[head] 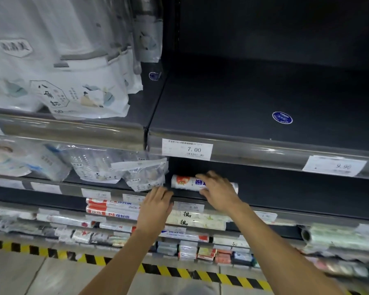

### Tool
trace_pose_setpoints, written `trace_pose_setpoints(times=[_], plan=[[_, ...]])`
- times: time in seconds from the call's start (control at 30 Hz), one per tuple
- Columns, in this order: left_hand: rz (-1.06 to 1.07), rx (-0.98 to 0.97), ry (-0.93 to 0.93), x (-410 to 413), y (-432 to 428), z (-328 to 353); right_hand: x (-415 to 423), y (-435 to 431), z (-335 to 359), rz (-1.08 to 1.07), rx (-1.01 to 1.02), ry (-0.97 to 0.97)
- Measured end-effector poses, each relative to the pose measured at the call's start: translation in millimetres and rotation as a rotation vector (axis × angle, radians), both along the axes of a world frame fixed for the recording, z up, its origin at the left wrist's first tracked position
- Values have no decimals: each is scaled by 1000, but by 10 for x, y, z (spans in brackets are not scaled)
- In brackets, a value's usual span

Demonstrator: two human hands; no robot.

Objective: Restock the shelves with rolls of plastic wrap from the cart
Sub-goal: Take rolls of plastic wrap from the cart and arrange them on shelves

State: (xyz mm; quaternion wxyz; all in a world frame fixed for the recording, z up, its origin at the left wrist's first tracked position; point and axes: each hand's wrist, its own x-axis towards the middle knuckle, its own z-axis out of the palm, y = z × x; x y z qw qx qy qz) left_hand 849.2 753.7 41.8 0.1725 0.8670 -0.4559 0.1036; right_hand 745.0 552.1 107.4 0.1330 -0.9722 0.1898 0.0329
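One roll of plastic wrap (183, 183) lies on its side on the dark middle shelf (307, 194), near that shelf's left end and just beside a clear packet of bags (145, 175). The person's right hand (218, 191) grasps the roll, fingers draped across its top and thumb tucked at its front. Their left hand (155, 206) is released, its fingers stretched out with the tips touching the shelf's front lip below the packet. Above, a price tag (187, 149) reads 7.00. Boxed wrap (113, 209) fills the lower shelf under the left hand.
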Motion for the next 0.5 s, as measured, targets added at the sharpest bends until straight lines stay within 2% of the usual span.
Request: trace_pose_setpoints(times=[0.3, 0.5], plan=[[-38, -115, 8, 15, 33, 15, -1, 34, 43, 29, -87, -24], [-37, -199, 0, -121, 234, 116, -333, 305, 28, -101, -202, -270]])
